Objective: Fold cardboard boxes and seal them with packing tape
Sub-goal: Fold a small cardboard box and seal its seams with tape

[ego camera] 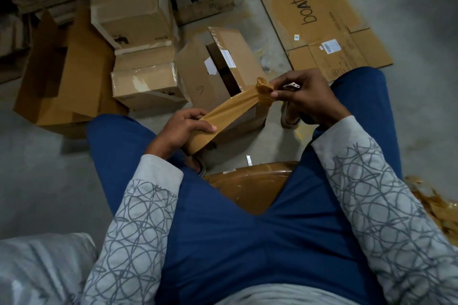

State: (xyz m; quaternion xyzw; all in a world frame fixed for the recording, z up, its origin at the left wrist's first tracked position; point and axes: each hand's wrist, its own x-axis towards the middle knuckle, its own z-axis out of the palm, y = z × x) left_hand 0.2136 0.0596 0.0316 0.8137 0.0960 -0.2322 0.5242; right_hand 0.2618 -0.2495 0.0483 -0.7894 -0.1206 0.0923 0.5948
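Grey floor (37, 168) holds cardboard boxes (148, 84) and a flattened carton (322, 20)

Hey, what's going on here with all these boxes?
A seated person stretches a strip of brown packing tape between both hands. The left hand grips the lower end; the right hand pinches the bunched end and also holds a small blade. The open cardboard box just beyond the hands is not yet taped shut.

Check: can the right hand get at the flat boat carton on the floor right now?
Probably not yet. The right hand pinches the bunched tape end and holds a small blade, so its grip is taken. The flat boat carton lies just past the right knee, nothing over it.
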